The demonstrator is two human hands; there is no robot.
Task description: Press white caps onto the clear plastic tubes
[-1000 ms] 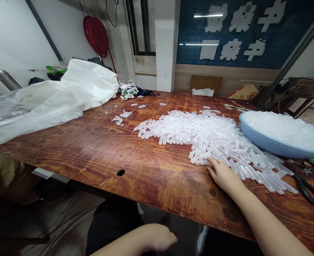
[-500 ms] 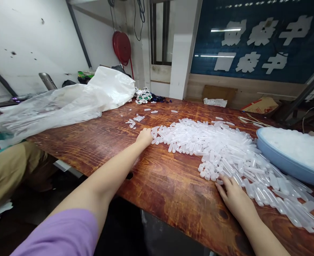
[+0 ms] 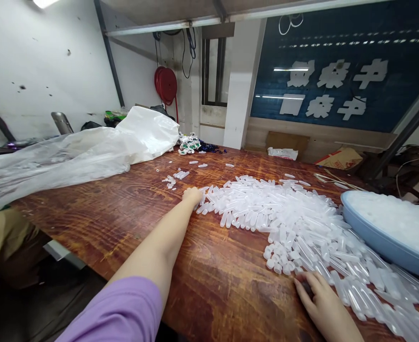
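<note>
Translucent plastic tubes (image 3: 284, 213) lie in a loose heap across the right half of the wooden table (image 3: 124, 209), spilling toward its near edge beside a blue basin (image 3: 373, 237) of more. The left hand (image 3: 192, 194) curls loosely against the heap's far-left fringe, the right hand (image 3: 319, 304) lies flat and unclenched at its near fringe — both bracketing the pile, neither visibly gripping a tube.

Translucent white plastic tubes (image 3: 295, 223) lie heaped on their sides across the wooden table (image 3: 124, 209), seemingly capped, spreading rightward.
</note>
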